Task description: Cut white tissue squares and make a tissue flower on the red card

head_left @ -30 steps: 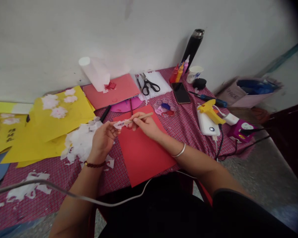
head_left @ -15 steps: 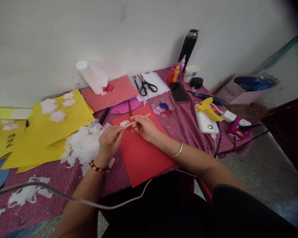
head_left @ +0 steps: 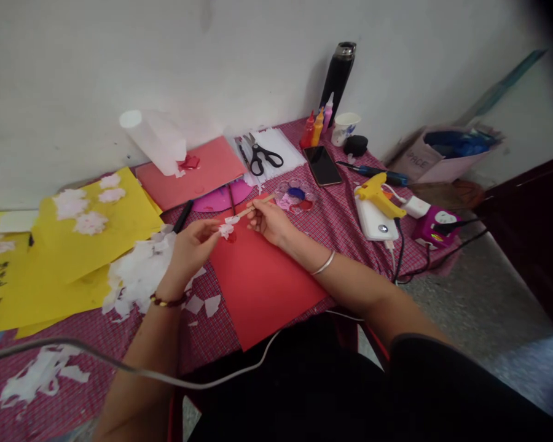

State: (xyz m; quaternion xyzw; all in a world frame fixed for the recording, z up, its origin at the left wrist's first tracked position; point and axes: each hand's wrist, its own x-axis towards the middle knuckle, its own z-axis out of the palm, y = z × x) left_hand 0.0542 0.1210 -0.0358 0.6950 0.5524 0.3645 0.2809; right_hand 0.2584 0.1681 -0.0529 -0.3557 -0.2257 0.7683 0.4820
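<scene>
Evidently the R hand (head_left: 270,222) is closed in a pinch on a flat wooden craft stick (head_left: 246,213), held like a pencil w/ its far end slanting up past the knuckles, prob. for fine control of the low tip. That tip meets a small pinkish-white tissue-paper blossom (head_left: 225,231), which sits btwn the two hands, over the upper part of a red paper sheet (head_left: 270,282).

The L hand (head_left: 187,255) has its fingers drawn in narrow at the blossom's near edge, apparently to steady it vs. the stick's push; can't tell if it truly grips or only touches, since the detail is too small.

Just beside & under the L wrist lies a heap of white tissue scraps (head_left: 141,270), prob. put there for short reach. Further out on that side, yellow sheets (head_left: 96,245) carry similar blossoms, laid flat, likely so the petals don't get crushed.

Just beyond the R hand is a clear plastic paint palette (head_left: 314,195) w/ blue & red paint, seemingly kept within easy dip of the stick. Past it, black-handled scissors (head_left: 267,157) rest on a white stack, out of the hands' way.
</scene>
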